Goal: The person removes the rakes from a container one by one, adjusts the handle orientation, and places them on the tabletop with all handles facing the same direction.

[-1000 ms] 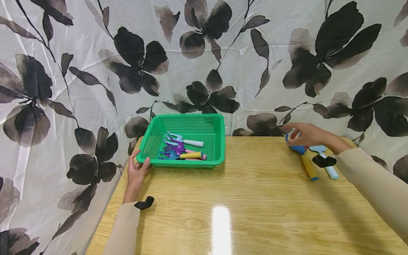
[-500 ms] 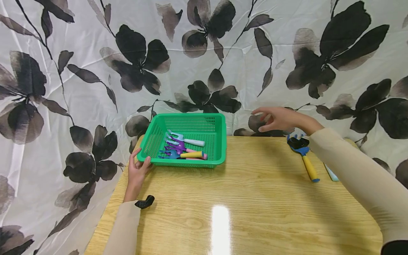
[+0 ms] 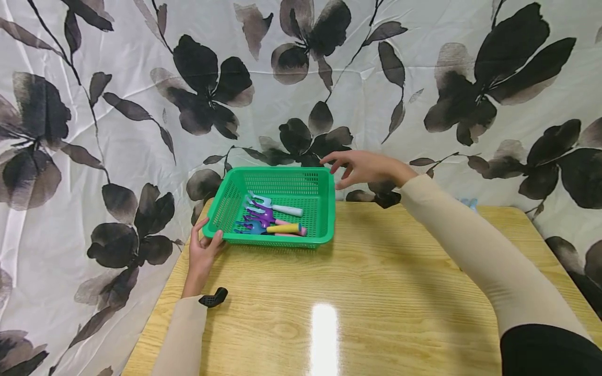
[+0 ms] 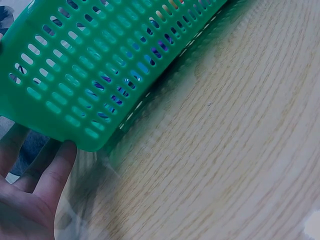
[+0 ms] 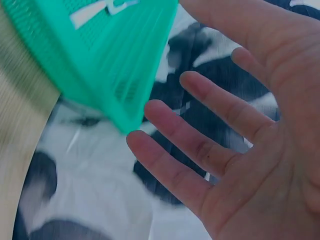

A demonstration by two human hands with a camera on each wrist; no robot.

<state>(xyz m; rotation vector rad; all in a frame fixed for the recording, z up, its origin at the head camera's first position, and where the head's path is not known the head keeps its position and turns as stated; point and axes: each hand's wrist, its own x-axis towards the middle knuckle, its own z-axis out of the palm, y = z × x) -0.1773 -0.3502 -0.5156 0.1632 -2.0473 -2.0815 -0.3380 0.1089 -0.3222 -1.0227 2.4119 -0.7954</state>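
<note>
Green basket, centre frame, forks inside.
Left hand grips lower-left corner, fingers and thumb apart; right hand, loosely spread, empty, beside upper-right rim.

The table is pale yellow wood with a fine, streaky grain and a glossy top that throws back one bright strip of light near its front. The basket stands at its back left. At the back right lies a light blue tool, mostly hidden.
</note>
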